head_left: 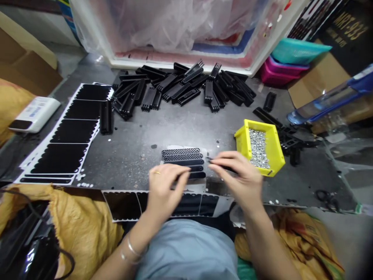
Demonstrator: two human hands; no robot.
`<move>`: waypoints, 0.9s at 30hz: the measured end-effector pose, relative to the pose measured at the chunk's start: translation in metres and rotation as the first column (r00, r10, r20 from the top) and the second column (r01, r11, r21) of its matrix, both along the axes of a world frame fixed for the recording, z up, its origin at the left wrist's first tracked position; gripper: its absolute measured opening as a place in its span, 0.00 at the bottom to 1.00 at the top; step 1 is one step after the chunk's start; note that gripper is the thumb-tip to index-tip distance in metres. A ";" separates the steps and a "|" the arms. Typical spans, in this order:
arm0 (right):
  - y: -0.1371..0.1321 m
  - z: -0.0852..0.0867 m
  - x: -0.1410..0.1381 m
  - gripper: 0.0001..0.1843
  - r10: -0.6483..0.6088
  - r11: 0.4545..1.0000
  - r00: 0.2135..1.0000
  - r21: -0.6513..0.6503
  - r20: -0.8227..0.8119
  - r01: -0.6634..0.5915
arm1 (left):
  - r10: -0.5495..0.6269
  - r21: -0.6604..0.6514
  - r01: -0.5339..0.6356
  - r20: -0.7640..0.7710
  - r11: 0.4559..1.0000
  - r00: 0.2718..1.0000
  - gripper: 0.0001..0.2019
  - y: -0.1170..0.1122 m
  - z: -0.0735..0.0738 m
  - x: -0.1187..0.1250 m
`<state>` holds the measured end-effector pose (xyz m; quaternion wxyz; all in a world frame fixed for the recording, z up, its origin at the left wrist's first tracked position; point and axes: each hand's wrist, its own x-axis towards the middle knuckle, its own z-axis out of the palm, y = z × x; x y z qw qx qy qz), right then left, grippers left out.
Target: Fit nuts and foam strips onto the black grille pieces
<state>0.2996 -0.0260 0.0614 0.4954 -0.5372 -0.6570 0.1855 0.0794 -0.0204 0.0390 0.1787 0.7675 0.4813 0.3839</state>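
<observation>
In the head view several slim black strips (183, 162) lie side by side on the bench in front of me; the upper ones have a mesh-like pattern and the lower ones look smooth. Above the left end of the lower strips is my left hand (166, 190), thumb and fingers drawn together; whatever may be between them is hidden. My right hand (243, 182) is right of the strips and pinches a small dark piece (209, 159), its tip showing past the fingers. Beside that hand a yellow bin (245, 142) contains many small silvery metal parts (258, 149).
Black slotted plastic parts (180, 85) are heaped along the back, with more at the right (291, 140). Sheets of black stickers (68, 130) lie at left near a white device (35, 114). A clear bottle (326, 102) leans in from the right. Scissors (328, 198) lie near the front edge.
</observation>
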 end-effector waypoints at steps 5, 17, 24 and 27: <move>0.062 -0.034 -0.063 0.04 0.364 0.931 0.917 -0.051 0.166 -0.361 | 0.213 -0.216 -0.224 -0.073 0.950 0.974 0.06 0.035 -0.014 -0.059; 0.069 -0.041 -0.070 0.06 0.409 0.913 0.878 -0.128 0.250 -0.388 | 0.205 -0.400 -0.184 0.011 0.898 0.979 0.07 0.050 -0.025 -0.051; 0.058 -0.027 -0.043 0.09 0.403 0.910 0.875 -0.218 0.269 -0.352 | 0.165 -0.449 -0.141 0.015 0.882 0.986 0.07 0.056 -0.026 -0.052; 0.051 -0.025 -0.018 0.07 0.294 0.929 0.944 -0.276 0.150 -0.245 | 0.163 -0.444 -0.127 0.044 0.887 0.986 0.07 0.057 -0.026 -0.052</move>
